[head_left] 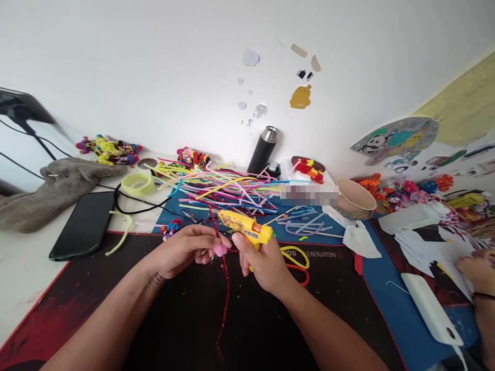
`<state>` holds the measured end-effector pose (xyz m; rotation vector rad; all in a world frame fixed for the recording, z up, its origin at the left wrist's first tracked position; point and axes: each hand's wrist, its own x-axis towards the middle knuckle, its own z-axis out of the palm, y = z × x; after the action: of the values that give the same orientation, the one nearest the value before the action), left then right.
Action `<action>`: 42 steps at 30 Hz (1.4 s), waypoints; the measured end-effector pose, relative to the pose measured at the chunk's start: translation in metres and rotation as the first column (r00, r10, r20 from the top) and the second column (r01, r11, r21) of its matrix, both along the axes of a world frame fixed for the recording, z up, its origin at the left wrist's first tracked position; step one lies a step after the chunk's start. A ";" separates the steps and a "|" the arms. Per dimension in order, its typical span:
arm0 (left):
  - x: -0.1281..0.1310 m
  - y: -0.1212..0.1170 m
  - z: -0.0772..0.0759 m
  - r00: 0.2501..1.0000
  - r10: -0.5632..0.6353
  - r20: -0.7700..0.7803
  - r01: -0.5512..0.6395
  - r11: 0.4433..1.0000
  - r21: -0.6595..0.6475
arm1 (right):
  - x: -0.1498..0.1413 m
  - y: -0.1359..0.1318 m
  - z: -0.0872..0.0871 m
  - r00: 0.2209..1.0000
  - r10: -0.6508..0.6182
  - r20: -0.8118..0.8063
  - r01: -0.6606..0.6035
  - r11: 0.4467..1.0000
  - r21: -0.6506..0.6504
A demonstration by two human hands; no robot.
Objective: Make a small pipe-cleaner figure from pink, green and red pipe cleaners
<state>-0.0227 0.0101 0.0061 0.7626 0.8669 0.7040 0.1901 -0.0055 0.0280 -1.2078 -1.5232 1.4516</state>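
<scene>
My right hand [264, 263] is wrapped round the handle of a yellow glue gun [243, 225] whose nozzle points left. My left hand [185, 248] pinches a small pink piece [220, 250] together with a red glittery pipe cleaner [226, 288] that hangs down over the dark desk mat [116, 309]. The gun's nozzle sits just above my left fingertips. Behind the hands lies a heap of coloured pipe cleaners [228, 188].
A black phone [83, 225], grey cloth [50, 188] and a yellow-green tape roll [137, 183] lie at the left. A black flask [263, 149] stands at the wall, a tan bowl [353, 198] to its right. Another person's hand [477, 270] rests on papers by a white power bank [431, 308].
</scene>
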 end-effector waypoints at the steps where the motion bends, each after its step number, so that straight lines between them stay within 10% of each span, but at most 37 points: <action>1: 0.000 0.000 0.000 1.000 0.001 0.000 -0.001 1.000 0.001 | 0.000 0.000 0.001 1.000 -0.001 0.003 0.001 1.000 0.000; 42: 0.003 0.001 0.003 1.000 0.026 0.013 -0.026 1.000 0.017 | 0.003 -0.005 -0.004 0.999 0.010 0.042 -0.009 1.000 -0.026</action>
<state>-0.0202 0.0107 0.0092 0.7624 0.8613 0.7391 0.1928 -0.0107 0.0242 -1.2557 -1.5447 1.4642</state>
